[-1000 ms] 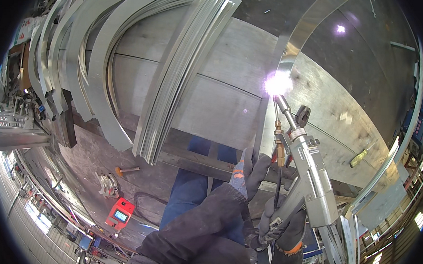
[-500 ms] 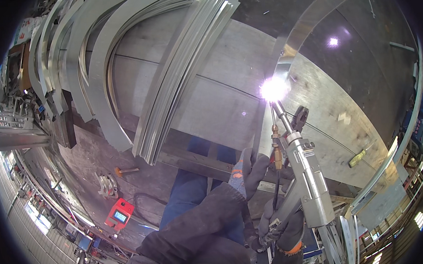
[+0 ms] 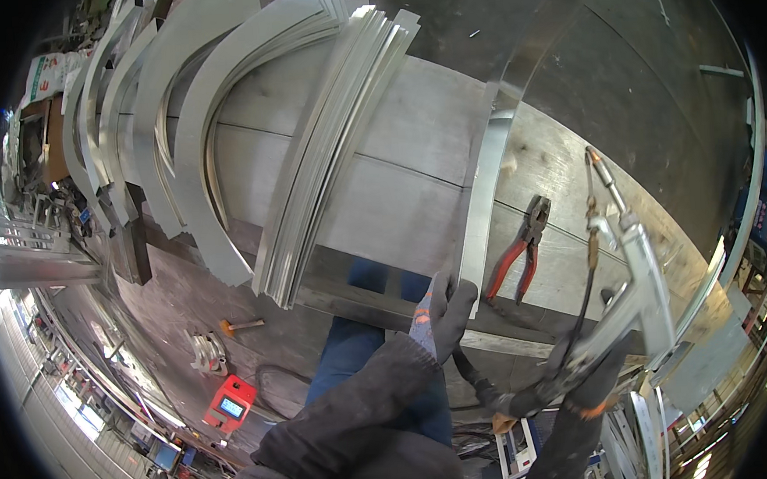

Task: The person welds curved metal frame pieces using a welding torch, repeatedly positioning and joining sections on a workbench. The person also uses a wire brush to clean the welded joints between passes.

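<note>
- The strip [image 3: 483,189] is found on the worktop [image 3: 365,219], directly ahead of the left hand [image 3: 445,319]; its long axis is directed away from the body, leaning slightly right.
- The near end of the strip is touched by the left fingers; whether it is clamped between them cannot be told, the contact being partly hidden.
- The torch [image 3: 645,263] is held by its handle in the right hand [image 3: 596,380], the fingers being wrapped around it.
- The torch tip is positioned right of the strip, well apart from it, and is pointed away from the body; no arc is seen.
- Pliers [image 3: 534,223] are noted lying between strip and torch.
- The left hand is placed nearer the strip.
</note>
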Available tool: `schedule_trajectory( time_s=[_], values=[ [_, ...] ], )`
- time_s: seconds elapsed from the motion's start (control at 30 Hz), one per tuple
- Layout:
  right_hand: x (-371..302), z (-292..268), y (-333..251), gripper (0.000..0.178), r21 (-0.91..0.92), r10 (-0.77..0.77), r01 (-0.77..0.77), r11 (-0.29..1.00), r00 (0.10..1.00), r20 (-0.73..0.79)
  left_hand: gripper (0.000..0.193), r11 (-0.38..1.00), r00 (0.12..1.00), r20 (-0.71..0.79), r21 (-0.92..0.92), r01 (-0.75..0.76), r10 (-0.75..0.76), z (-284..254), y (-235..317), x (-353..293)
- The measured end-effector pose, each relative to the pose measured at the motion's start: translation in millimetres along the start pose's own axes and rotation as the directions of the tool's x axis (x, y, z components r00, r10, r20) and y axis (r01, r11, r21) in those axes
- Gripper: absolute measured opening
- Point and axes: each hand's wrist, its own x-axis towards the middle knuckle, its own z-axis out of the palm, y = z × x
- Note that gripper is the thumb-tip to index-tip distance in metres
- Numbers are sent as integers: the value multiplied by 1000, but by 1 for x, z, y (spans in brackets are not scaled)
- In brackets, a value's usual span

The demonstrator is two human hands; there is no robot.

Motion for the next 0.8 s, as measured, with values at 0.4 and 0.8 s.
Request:
schedule_trajectory(
  time_s=[0.4,0.8],
  values=[
    [109,-74,34,70,62,28,-29,998,1000,13,47,899,956,270,-381,215,-114,-18,35,-14],
    [79,-155,86,30,-522,-332,63,850,834,-441,45,916,944,279,-305,260,-175,-15,22,-51]
  ],
)
